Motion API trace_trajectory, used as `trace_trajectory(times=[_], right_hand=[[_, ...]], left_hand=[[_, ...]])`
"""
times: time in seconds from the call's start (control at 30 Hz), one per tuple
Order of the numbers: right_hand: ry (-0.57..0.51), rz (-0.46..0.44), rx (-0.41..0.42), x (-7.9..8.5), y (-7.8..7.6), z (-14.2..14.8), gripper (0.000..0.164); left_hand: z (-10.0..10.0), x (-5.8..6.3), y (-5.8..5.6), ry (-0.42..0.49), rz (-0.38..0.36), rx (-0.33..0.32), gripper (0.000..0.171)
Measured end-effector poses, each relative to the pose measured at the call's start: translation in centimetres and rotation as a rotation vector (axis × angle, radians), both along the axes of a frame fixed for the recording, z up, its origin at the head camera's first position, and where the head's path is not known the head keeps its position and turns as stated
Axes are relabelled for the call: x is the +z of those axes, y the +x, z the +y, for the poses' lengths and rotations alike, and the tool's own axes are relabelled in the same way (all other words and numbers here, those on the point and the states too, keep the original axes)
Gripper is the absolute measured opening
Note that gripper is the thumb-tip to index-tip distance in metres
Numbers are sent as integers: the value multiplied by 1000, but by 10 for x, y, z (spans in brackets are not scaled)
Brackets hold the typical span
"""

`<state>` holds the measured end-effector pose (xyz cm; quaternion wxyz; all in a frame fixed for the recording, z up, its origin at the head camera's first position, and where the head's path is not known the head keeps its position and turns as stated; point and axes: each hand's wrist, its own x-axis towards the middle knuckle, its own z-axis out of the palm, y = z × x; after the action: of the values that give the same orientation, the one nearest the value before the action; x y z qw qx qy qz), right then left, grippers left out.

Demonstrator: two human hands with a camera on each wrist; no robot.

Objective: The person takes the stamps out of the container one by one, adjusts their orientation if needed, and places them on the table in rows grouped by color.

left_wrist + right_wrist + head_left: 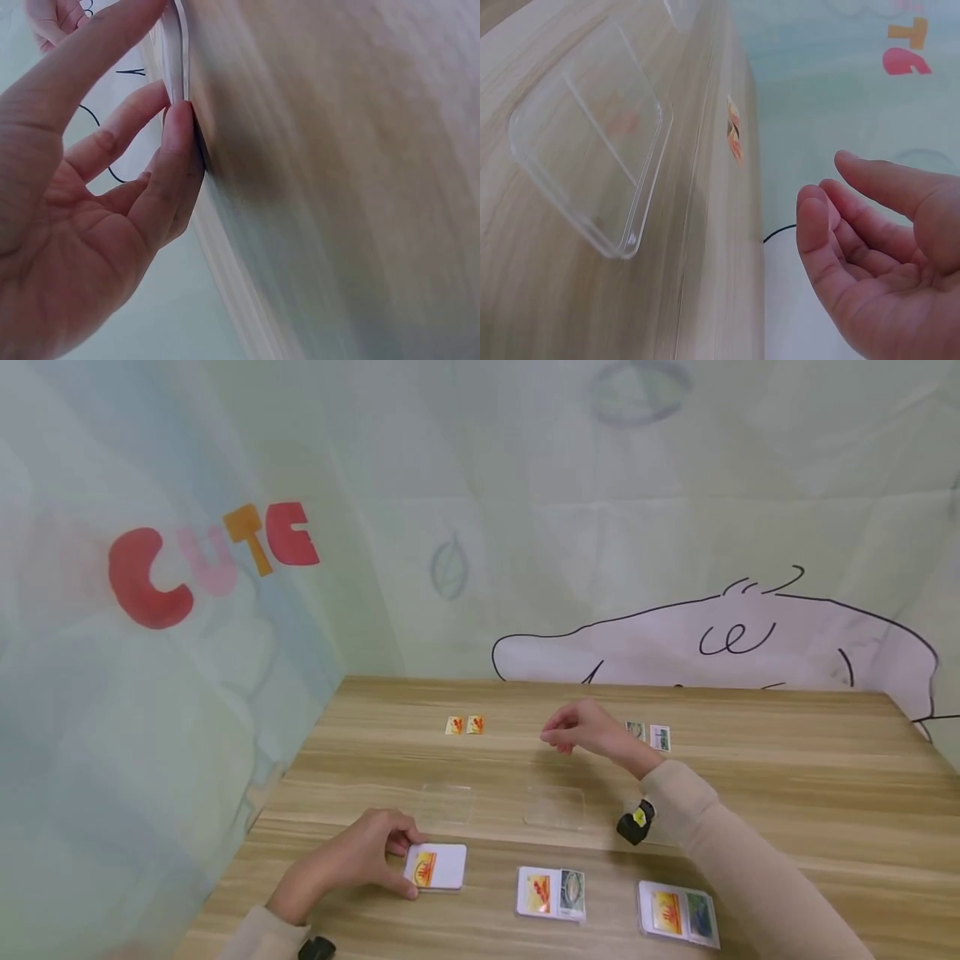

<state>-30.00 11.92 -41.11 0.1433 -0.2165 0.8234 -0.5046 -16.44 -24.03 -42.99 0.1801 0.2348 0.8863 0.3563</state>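
Observation:
My left hand [365,856] holds the left side of a flat white case [450,865] between thumb and fingers. One orange picture stamp [424,868] lies in the case's left half, and its right half shows plain white. In the left wrist view the case's thin edge [182,45] is between thumb and fingers. My right hand [588,728] hovers over the far middle of the table, fingers loosely bent. The right wrist view shows a gap between its thumb and fingers, with nothing held. Two green-grey stamps [660,737] lie just right of that hand, one partly covered by it.
Two orange stamps [476,724] lie at the back left. Clear plastic lids [555,807] [592,135] rest mid-table, one partly behind the right forearm. Along the front are a middle case [537,914] and a right case [678,935], each with two stamps. Curtains [420,635] border the table.

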Motion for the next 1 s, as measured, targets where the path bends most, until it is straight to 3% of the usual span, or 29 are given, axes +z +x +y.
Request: trace_trajectory(times=[1.0], right_hand=[[6, -22, 76, 2, 14, -53, 9]], left_hand=[[-2, -1, -2, -2, -2, 3, 49]])
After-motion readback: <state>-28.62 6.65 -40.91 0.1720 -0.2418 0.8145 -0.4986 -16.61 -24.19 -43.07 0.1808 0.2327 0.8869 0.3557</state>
